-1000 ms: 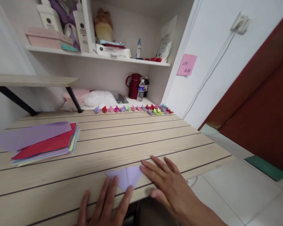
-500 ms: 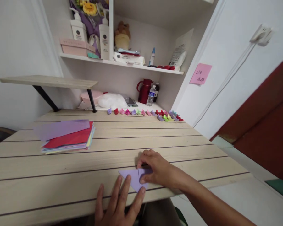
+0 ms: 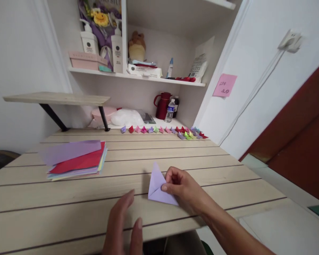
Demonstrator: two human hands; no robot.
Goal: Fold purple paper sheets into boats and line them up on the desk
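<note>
A: Start with what?
B: Log lined table [image 3: 77,198], then coloured paper stack [image 3: 79,162] on its left.
A: And grip?
B: Record left hand [image 3: 116,223] spread, just left of folded lilac paper [image 3: 156,183]; right hand [image 3: 184,186] pinching that paper by its right side, near table's front edge.
A: Smallest?
B: Add small folded paper pieces [image 3: 144,130] along the back edge.

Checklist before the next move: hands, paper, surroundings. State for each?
1. Right hand gripping the folded purple paper: ok, thumb on its near face.
2. Left hand on the paper: not ok, apart from it, thumb and fingers spread.
3. Paper touching the table: cannot tell.
4. Creases on the paper's far side: cannot tell, hidden.
5. Paper stack away from both hands: ok.
6. Small folded pieces away from both hands: ok, along the far edge.
</note>
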